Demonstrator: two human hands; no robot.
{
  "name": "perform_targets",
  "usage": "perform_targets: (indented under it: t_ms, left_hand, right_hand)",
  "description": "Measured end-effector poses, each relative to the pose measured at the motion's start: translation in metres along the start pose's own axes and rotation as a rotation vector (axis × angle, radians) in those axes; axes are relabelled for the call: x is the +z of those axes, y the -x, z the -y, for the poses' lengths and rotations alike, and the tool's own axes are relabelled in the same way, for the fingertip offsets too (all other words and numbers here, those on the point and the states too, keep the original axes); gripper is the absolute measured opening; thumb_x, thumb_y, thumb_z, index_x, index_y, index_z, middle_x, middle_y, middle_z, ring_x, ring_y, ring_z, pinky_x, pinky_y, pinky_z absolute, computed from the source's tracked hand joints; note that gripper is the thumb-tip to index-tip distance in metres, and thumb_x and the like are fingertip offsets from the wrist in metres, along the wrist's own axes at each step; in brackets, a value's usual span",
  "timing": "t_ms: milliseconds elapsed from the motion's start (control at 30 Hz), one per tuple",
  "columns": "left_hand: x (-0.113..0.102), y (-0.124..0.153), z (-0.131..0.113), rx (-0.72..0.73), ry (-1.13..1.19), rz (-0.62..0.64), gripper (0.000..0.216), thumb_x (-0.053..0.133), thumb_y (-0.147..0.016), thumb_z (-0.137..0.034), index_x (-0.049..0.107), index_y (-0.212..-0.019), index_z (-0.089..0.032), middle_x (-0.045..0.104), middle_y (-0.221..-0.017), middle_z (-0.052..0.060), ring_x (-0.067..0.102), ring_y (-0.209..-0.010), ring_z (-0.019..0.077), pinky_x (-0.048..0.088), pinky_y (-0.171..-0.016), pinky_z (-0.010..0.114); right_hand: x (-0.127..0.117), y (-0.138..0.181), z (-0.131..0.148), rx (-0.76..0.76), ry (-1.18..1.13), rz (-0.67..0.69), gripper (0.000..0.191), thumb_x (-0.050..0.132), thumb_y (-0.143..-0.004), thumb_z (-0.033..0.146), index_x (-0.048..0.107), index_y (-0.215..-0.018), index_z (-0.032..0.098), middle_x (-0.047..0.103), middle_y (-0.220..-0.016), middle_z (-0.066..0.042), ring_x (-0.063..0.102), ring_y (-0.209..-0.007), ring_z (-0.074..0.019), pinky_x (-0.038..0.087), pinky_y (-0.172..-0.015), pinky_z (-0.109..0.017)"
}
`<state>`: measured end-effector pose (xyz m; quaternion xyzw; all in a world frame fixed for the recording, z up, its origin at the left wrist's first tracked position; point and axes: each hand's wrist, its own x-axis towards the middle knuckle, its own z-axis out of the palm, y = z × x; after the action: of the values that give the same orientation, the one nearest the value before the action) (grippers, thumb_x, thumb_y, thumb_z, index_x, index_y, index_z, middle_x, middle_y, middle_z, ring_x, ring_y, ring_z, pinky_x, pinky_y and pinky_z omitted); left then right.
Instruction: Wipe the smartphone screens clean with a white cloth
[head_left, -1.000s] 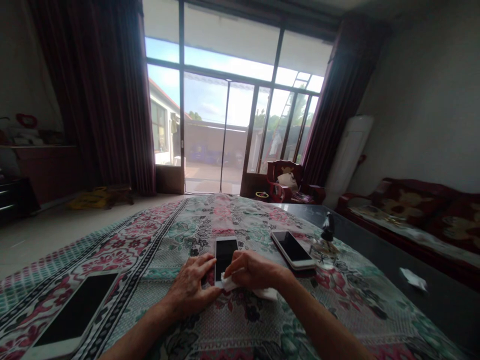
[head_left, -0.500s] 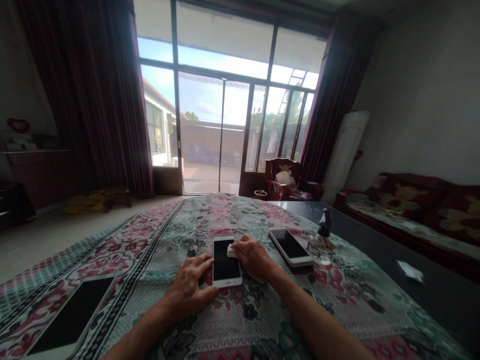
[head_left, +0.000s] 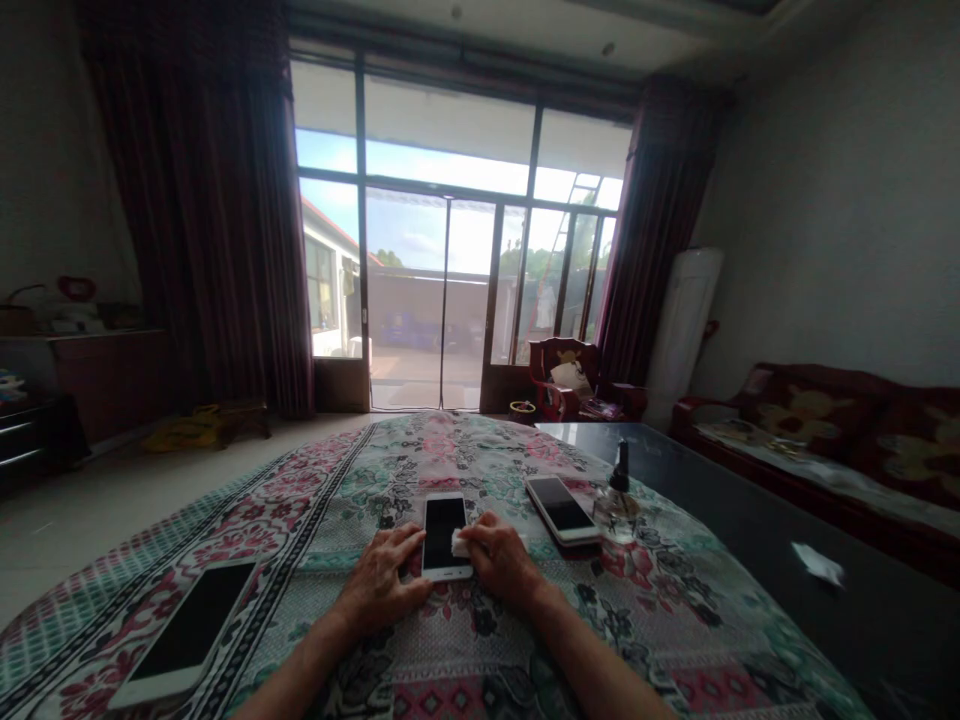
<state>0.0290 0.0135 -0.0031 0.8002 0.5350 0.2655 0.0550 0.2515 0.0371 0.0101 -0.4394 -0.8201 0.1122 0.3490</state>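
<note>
A white phone with a dark screen lies flat on the flowered tablecloth in front of me. My left hand rests beside its left edge, fingers spread and touching the phone's side. My right hand is closed on a small white wipe and presses it on the right part of the screen.
A second white phone lies to the right, next to a small glass bottle with a dark cap. A larger white phone lies at the near left. A crumpled white scrap sits on the dark glass table at right.
My right hand slid the wipe from the near end of the screen up to its far end, then back toward the middle. The camera tilted upward. My left hand stayed put.
</note>
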Motion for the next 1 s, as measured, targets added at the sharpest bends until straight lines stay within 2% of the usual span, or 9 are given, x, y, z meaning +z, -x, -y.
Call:
perform_targets:
  t_ms: [300, 600, 767, 1000]
  left_hand:
    - [-0.004, 0.001, -0.007, -0.034, -0.037, 0.012, 0.055, 0.065, -0.069, -0.032, 0.059, -0.124, -0.027, 0.056, -0.135, 0.002, 0.049, -0.121, 0.0274, 0.037, -0.105, 0.039]
    - [-0.002, 0.005, -0.006, -0.053, -0.028, -0.010, 0.055, 0.067, -0.070, -0.035, 0.060, -0.125, -0.030, 0.057, -0.134, 0.002, 0.050, -0.123, 0.0292, 0.037, -0.106, 0.040]
    - [0.001, 0.006, -0.002, -0.071, -0.031, -0.013, 0.056, 0.066, -0.072, -0.039, 0.059, -0.126, -0.029, 0.055, -0.136, 0.003, 0.048, -0.125, 0.0280, 0.036, -0.107, 0.040]
    - [-0.002, 0.008, -0.008, -0.083, -0.022, 0.009, 0.055, 0.062, -0.074, -0.038, 0.056, -0.128, -0.031, 0.053, -0.137, 0.002, 0.047, -0.125, 0.0261, 0.034, -0.108, 0.040]
  right_hand:
    - [-0.001, 0.027, 0.014, 0.029, -0.025, -0.055, 0.028, 0.051, -0.081, 0.012, 0.073, -0.091, 0.027, 0.060, -0.087, -0.003, 0.056, -0.088, -0.0153, 0.042, -0.081, -0.024]
    - [-0.002, 0.034, 0.020, 0.089, -0.010, -0.036, 0.029, 0.051, -0.081, 0.012, 0.073, -0.093, 0.027, 0.060, -0.088, -0.003, 0.058, -0.087, -0.0145, 0.041, -0.079, -0.022]
    - [-0.002, 0.025, 0.021, 0.150, 0.049, -0.006, 0.029, 0.047, -0.086, 0.018, 0.071, -0.098, 0.027, 0.062, -0.093, -0.004, 0.059, -0.087, -0.0145, 0.042, -0.079, -0.021]
    - [0.000, -0.012, 0.013, 0.229, 0.179, 0.063, 0.028, 0.046, -0.087, 0.022, 0.071, -0.100, 0.028, 0.064, -0.098, -0.004, 0.061, -0.088, -0.0152, 0.042, -0.077, -0.021]
